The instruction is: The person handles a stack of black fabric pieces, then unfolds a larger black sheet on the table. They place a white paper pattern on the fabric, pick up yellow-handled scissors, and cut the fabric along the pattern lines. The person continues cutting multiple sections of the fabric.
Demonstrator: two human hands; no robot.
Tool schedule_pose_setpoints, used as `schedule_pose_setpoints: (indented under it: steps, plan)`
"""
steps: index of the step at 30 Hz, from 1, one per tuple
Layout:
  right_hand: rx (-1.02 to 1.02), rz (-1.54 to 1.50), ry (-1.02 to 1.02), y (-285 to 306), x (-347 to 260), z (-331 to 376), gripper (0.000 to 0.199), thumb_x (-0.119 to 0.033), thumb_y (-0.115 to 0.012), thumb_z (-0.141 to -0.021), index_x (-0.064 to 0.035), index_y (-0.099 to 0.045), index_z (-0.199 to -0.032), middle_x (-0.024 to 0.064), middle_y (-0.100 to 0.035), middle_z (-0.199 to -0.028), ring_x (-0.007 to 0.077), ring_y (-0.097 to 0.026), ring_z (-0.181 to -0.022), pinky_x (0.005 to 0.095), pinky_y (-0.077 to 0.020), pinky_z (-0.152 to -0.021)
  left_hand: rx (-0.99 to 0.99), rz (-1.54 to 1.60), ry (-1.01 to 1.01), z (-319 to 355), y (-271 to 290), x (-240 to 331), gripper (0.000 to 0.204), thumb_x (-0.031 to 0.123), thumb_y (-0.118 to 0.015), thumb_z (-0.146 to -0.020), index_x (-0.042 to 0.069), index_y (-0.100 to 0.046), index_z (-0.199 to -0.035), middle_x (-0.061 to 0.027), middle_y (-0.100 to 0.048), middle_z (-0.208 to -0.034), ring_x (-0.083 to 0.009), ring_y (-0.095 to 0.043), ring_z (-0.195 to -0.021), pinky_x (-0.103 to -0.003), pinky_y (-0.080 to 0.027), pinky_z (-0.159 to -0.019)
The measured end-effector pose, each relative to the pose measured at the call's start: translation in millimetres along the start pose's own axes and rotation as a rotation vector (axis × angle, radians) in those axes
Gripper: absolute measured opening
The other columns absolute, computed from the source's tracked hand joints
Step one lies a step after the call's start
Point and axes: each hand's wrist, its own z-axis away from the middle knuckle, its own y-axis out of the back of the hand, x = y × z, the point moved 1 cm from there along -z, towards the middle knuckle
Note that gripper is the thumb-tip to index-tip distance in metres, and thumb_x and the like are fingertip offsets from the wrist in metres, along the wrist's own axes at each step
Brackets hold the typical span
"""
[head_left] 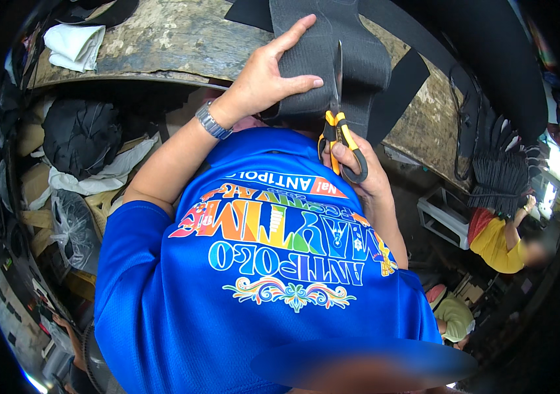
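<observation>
A strip of black, woven-looking material hangs over the near edge of the worktable, with faint lines on its surface. On its left part lies my left hand, index finger and thumb stretched wide apart; the other fingers are mostly hidden. My right hand grips a pair of scissors with yellow and black handles. Their blades point away from me over the strip, close together as far as I can see. Whether the material lies between the blades, I cannot tell.
The worn worktable bears a folded white cloth and more black sheets. Below left are a black bundle and a clear plastic bag. At right, a person in yellow is near a white stool and bundled black strips.
</observation>
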Motion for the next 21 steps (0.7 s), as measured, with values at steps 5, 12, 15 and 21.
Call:
schedule_pose_setpoints:
  steps: [5, 12, 15, 21]
  plan:
    - [0.005, -0.063, -0.005, 1.2, 1.1, -6.0, 0.038, -0.039, -0.071, -0.09, -0.0043, -0.061, -0.1, 0.0036, -0.06, -0.076, 0.0095, -0.055, -0.069, 0.0222, -0.0435, -0.064, -0.036, -0.031, -0.088, 7.0, -9.8, 4.0, 0.09, 0.008, -0.081, -0.077, 0.003, -0.034, -0.153, -0.0132, -0.039, -0.156, -0.0239, -0.036, -0.144, -0.034, -0.028, -0.118]
    - [0.066, -0.12, 0.003, -6.8, 5.4, -5.4, 0.034, -0.036, -0.072, -0.09, -0.0047, -0.061, -0.098, 0.0014, -0.058, -0.071, 0.0071, -0.052, -0.062, 0.0202, -0.0413, -0.058, -0.027, -0.008, -0.07, 7.6, -7.9, 3.1, 0.09, 0.008, -0.081, -0.078, 0.003, -0.033, -0.154, -0.0133, -0.038, -0.157, -0.0229, -0.036, -0.144, -0.034, -0.029, -0.118]
    - [0.112, -0.104, -0.02, -9.7, 5.5, -4.1, 0.032, -0.034, -0.074, -0.089, -0.0051, -0.062, -0.096, -0.0002, -0.056, -0.067, 0.0058, -0.05, -0.058, 0.019, -0.0393, -0.055, -0.017, -0.023, -0.076, 9.5, -9.9, 1.6, 0.09, 0.007, -0.081, -0.078, 0.004, -0.033, -0.154, -0.0133, -0.039, -0.157, -0.0222, -0.037, -0.143, -0.034, -0.029, -0.117]
    - [0.072, -0.057, -0.05, -4.1, 4.5, 0.4, 0.039, -0.04, -0.073, -0.089, -0.0055, -0.057, -0.09, 0.0022, -0.056, -0.067, 0.008, -0.05, -0.06, 0.0211, -0.0397, -0.059, -0.053, 0.089, 0.041, -0.9, 0.8, 2.2, 0.08, 0.007, -0.081, -0.078, 0.003, -0.043, -0.149, -0.011, -0.049, -0.149, -0.0206, -0.042, -0.139, -0.033, -0.032, -0.115]
